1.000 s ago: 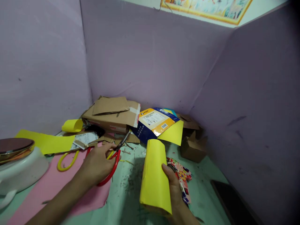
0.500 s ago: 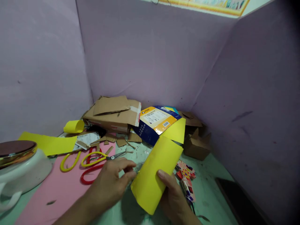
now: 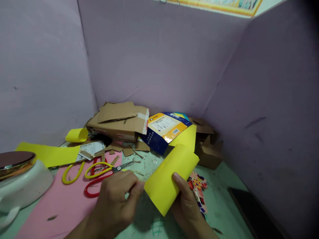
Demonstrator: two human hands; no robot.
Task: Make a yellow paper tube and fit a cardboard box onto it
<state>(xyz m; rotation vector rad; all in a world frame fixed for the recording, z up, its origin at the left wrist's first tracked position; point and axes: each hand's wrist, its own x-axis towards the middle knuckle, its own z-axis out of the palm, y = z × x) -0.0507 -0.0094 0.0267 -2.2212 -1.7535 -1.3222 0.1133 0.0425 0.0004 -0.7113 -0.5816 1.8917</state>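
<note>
A curved sheet of yellow paper (image 3: 169, 182), bent like a half tube, is gripped by my right hand (image 3: 186, 205). The thumb presses its outer face and the other fingers are hidden behind it. My left hand (image 3: 119, 199) is closed in a pinch beside the paper's left corner, thumb tip close to the edge. A thin yellow bit shows behind its knuckles; what the pinch holds is hidden. Just beyond that hand lie scissors with yellow handles (image 3: 99, 169) and a pair with red handles (image 3: 93, 188), partly covered.
At the back are a cardboard box (image 3: 117, 124) and a blue and orange carton (image 3: 166, 127). More yellow paper (image 3: 50, 154) lies left, near a white mug-like vessel (image 3: 27, 186). Pink paper (image 3: 67, 202) covers the left tabletop. A dark flat object (image 3: 254, 212) sits right.
The yellow paper has tipped and lifted slightly to the right in my right hand. My left hand has closed more tightly and turned by the paper's left edge.
</note>
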